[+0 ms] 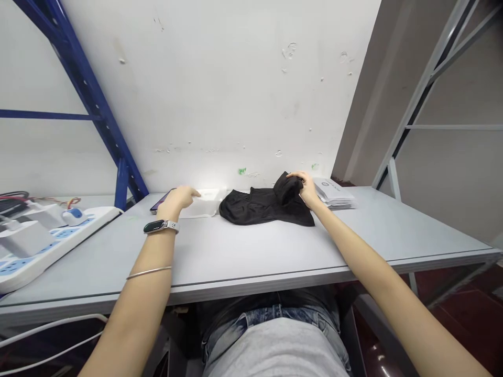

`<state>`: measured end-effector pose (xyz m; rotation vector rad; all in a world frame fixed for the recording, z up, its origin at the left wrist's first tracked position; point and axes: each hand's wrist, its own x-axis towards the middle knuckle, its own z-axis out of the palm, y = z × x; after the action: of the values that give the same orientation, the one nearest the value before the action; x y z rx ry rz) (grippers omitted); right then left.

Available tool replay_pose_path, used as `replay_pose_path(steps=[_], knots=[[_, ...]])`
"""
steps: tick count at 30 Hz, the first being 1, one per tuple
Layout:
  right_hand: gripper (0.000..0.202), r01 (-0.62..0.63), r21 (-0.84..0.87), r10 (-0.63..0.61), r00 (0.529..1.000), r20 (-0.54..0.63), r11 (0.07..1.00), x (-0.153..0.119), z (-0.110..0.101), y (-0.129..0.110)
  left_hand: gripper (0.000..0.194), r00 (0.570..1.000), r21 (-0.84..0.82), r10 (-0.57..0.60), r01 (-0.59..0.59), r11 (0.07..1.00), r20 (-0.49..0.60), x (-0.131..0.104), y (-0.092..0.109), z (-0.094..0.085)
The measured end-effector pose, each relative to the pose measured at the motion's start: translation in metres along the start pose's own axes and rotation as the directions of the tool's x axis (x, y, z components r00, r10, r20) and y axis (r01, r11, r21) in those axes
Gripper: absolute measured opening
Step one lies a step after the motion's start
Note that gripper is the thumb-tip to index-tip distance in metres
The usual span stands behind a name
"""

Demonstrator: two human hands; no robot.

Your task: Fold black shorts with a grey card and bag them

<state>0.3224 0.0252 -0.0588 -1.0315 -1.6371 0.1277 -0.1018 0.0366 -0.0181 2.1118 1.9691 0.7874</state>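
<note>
A piece of black cloth (263,205) lies spread on the table, its right end bunched and lifted. My right hand (306,187) is closed on that raised part, thumb and fingers gripping the fabric. What kind of article the cloth is, I cannot make out. To the left, my left hand (178,199) rests at a white shallow box (202,204), with a finger stretched over its near left part. The other fingers are partly hidden. Just behind that hand, a dark phone-like device (159,204) shows its edge.
A stack of white printed papers or booklets (334,193) lies right of the cloth. On the left, a white power strip (58,243) carries several plugs and cables. A blue metal frame (94,104) rises at the back left. The white wall (236,94) borders the grey table (251,251).
</note>
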Motion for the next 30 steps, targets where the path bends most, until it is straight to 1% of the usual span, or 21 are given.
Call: replay_pose_path(steps=[1, 2, 3, 4, 5, 6, 7, 9, 11, 12, 14, 16, 18, 19, 20, 21, 22, 24, 26, 28, 30], knots=[[0.038, 0.004, -0.012, -0.004, 1.000, 0.011, 1.000, 0.000, -0.001, -0.002, 0.021, 0.995, 0.088, -0.057, 0.049, 0.995, 0.086, 0.001, -0.002, 0.000], [0.038, 0.013, -0.017, -0.013, 1.000, 0.022, 1.000, 0.000, -0.001, -0.005, 0.032, 0.979, 0.185, -0.116, 0.085, 0.979, 0.169, 0.001, -0.002, -0.001], [0.038, 0.025, -0.018, -0.024, 0.999, 0.033, 1.000, 0.000, 0.000, -0.008, 0.046, 0.959, 0.260, -0.151, 0.087, 0.962, 0.239, 0.000, 0.000, -0.002], [0.039, 0.038, -0.017, -0.037, 0.998, 0.052, 0.999, 0.000, 0.003, -0.012, 0.063, 0.948, 0.281, -0.133, 0.049, 0.959, 0.289, -0.002, 0.004, -0.002], [0.040, 0.050, -0.014, -0.049, 0.996, 0.076, 0.999, -0.001, 0.007, -0.016, 0.076, 0.947, 0.247, -0.066, -0.014, 0.969, 0.313, -0.004, 0.012, -0.002], [0.043, 0.060, -0.008, -0.059, 0.993, 0.103, 0.998, -0.002, 0.012, -0.021, 0.084, 0.948, 0.182, 0.028, -0.090, 0.979, 0.318, -0.007, 0.021, 0.000], [0.046, 0.073, 0.000, -0.072, 0.989, 0.131, 0.997, -0.002, 0.018, -0.025, 0.087, 0.944, 0.096, 0.138, -0.174, 0.980, 0.301, -0.010, 0.032, 0.003], [0.052, 0.109, 0.011, -0.109, 0.976, 0.188, 0.994, -0.003, 0.028, -0.033, 0.076, 0.921, -0.014, 0.320, -0.325, 0.946, 0.222, -0.017, 0.056, 0.012], [0.054, 0.161, 0.009, -0.159, 0.962, 0.221, 0.987, -0.002, 0.033, -0.038, 0.071, 0.882, -0.060, 0.441, -0.437, 0.897, 0.166, -0.024, 0.079, 0.027], [0.054, 0.187, -0.002, -0.182, 0.955, 0.235, 0.982, -0.001, 0.031, -0.039, 0.068, 0.859, -0.067, 0.486, -0.482, 0.874, 0.158, -0.027, 0.088, 0.035], [0.053, 0.225, -0.055, -0.202, 0.940, 0.277, 0.973, 0.002, 0.020, -0.035, 0.063, 0.814, -0.065, 0.554, -0.552, 0.832, 0.178, -0.031, 0.100, 0.052], [0.052, 0.234, -0.165, -0.159, 0.913, 0.376, 0.958, 0.006, 0.001, -0.026, 0.058, 0.791, -0.036, 0.572, -0.579, 0.815, 0.217, -0.035, 0.108, 0.068], [0.050, 0.207, -0.307, -0.029, 0.867, 0.497, 0.929, 0.010, -0.019, -0.013, 0.055, 0.798, 0.008, 0.550, -0.570, 0.822, 0.246, -0.037, 0.111, 0.083], [0.047, 0.185, -0.366, 0.041, 0.848, 0.528, 0.912, 0.012, -0.027, -0.007, 0.053, 0.805, 0.025, 0.538, -0.561, 0.828, 0.251, -0.038, 0.113, 0.089], [0.045, 0.163, -0.409, 0.093, 0.838, 0.538, 0.898, 0.013, -0.032, -0.001, 0.050, 0.813, 0.032, 0.527, -0.550, 0.834, 0.248, -0.039, 0.115, 0.094], [0.043, 0.142, -0.433, 0.125, 0.838, 0.532, 0.890, 0.013, -0.034, 0.004, 0.047, 0.825, 0.030, 0.513, -0.534, 0.845, 0.237, -0.039, 0.116, 0.098], [0.042, 0.130, -0.440, 0.133, 0.845, 0.518, 0.889, 0.013, -0.033, 0.008, 0.045, 0.843, 0.022, 0.492, -0.508, 0.861, 0.216, -0.039, 0.118, 0.101], [0.041, 0.116, -0.425, 0.121, 0.862, 0.492, 0.898, 0.012, -0.024, 0.014, 0.043, 0.892, 0.001, 0.420, -0.426, 0.905, 0.165, -0.038, 0.122, 0.105], [0.039, 0.104, -0.397, 0.120, 0.858, 0.499, 0.912, 0.009, -0.010, 0.017, 0.039, 0.923, -0.013, 0.362, -0.364, 0.931, 0.130, -0.036, 0.124, 0.107], [0.041, 0.094, -0.386, 0.145, 0.826, 0.545, 0.918, 0.006, 0.004, 0.020, 0.026, 0.918, -0.017, 0.376, -0.377, 0.926, 0.122, -0.035, 0.126, 0.110], [0.048, 0.097, -0.387, 0.176, 0.773, 0.610, 0.917, 0.002, 0.013, 0.023, 0.009, 0.899, -0.027, 0.424, -0.424, 0.905, 0.106, -0.034, 0.128, 0.112]])
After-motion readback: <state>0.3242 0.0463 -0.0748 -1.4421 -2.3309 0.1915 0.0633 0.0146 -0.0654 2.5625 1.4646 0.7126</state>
